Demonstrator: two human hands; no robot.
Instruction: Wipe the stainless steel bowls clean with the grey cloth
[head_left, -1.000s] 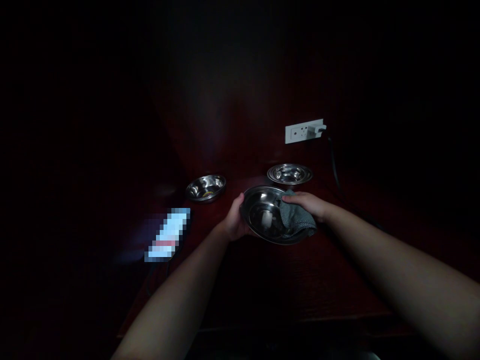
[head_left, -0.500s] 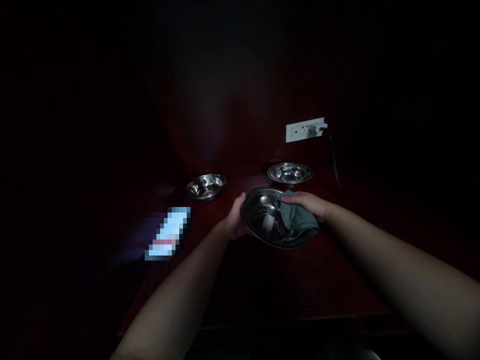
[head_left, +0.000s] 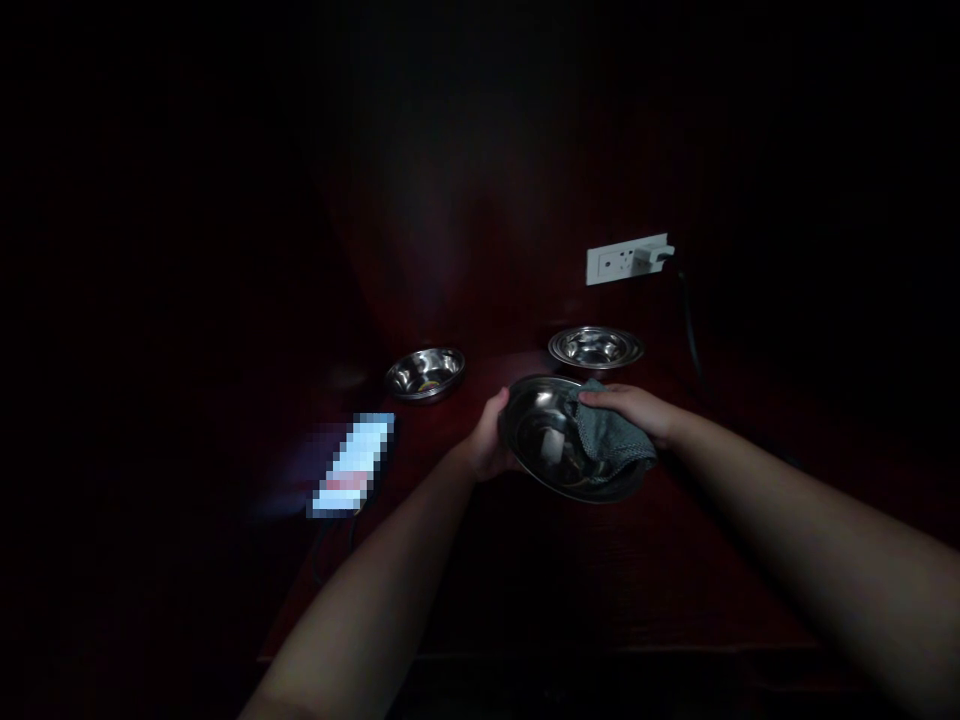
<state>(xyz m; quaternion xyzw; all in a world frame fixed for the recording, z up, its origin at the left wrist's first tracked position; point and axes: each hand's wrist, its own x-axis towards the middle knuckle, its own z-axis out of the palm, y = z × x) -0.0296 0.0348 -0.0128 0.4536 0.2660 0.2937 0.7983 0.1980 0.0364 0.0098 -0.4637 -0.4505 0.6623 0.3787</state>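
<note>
A shiny metal bowl (head_left: 536,430) is held tilted above the dark red table, its inside facing me. My left hand (head_left: 491,440) grips its left rim, thumb on the edge and the other fingers hidden behind. At the right rim, my right hand (head_left: 637,410) pinches a grey-green cloth (head_left: 611,437) against the bowl. The cloth drapes over the rim and into the bowl's right side; most of the right fingers are out of sight beneath it.
Behind stand another metal bowl (head_left: 426,375) on the left and nested metal bowls (head_left: 595,348) on the right. A lit, pixelated screen (head_left: 352,465) lies at the left with a cable. On the wall, a socket panel (head_left: 626,260) carries a plug and a hanging dark cord (head_left: 688,330).
The whole scene has shifted slightly to the right in view. Both hands keep their hold on the bowl and cloth, with hardly any change between them.
</note>
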